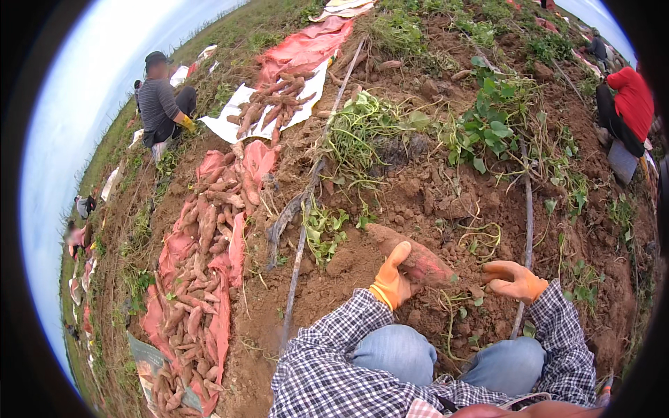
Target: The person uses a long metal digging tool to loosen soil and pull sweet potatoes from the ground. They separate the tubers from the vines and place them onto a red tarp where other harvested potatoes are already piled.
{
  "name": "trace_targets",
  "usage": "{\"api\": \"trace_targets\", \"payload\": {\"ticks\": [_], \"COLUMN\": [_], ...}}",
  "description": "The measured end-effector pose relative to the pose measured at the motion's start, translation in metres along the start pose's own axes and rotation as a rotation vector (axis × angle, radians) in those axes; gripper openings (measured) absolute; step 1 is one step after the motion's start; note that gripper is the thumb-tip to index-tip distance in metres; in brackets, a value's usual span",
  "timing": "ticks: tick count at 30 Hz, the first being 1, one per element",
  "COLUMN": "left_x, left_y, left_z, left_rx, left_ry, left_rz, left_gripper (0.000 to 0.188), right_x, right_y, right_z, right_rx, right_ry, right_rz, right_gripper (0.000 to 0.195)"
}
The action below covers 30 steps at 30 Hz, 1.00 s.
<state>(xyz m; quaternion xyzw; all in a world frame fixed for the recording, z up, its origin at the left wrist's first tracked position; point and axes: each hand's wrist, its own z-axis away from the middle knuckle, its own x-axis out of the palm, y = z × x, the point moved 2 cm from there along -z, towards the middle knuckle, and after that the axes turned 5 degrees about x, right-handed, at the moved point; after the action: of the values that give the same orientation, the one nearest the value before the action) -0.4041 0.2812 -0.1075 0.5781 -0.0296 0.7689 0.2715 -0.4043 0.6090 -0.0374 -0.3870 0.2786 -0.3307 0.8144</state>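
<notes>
My left hand (393, 279), in an orange glove, grips a large reddish sweet potato (426, 264) with soil on its skin. The root is held at a slant above loose brown soil, its far end pointing up and left. To the right of it, my right hand (515, 282), gloved in orange too, is half curled with thumb and fingers apart. I see nothing held in it. Small clods and a thin vine stem (450, 324) lie in the soil between my hands, in front of my knees.
At left, sweet potatoes (193, 318) are heaped on red woven sacking (238, 245), with more on a white sheet (222, 123) farther up. Drip hoses (295, 271) (528, 224) run along both sides. Leafy vines (488, 130) stand ahead. People (167, 102) (630, 104) crouch at left and right.
</notes>
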Motion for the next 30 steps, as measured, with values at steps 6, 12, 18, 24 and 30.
{"api": "trace_targets", "payload": {"ticks": [6,12,18,24,30], "left_x": [0.094,0.127,0.08,0.1,0.171], "left_y": [0.301,0.241,0.079,0.032,-0.026], "left_z": [-0.067,-0.103,-0.097,-0.074,-0.039], "left_rx": [1.034,0.721,0.123,0.128,0.108], "left_ry": [0.362,0.058,0.235,0.179,0.008], "left_rz": [-0.033,-0.617,-1.025,-1.429,-1.706], "left_gripper": [0.092,0.056,0.061,0.055,0.044], "right_x": [-0.049,-0.082,-0.079,-0.11,-0.137], "right_y": [0.063,0.205,0.3,0.27,0.267], "right_z": [0.061,0.102,0.099,0.115,0.025], "right_rx": [0.224,0.354,0.388,0.524,0.176], "right_ry": [0.44,0.859,0.933,0.862,0.851], "right_rz": [-0.282,-0.419,-0.043,0.301,0.815], "right_gripper": [0.065,0.064,0.052,0.059,0.06]}}
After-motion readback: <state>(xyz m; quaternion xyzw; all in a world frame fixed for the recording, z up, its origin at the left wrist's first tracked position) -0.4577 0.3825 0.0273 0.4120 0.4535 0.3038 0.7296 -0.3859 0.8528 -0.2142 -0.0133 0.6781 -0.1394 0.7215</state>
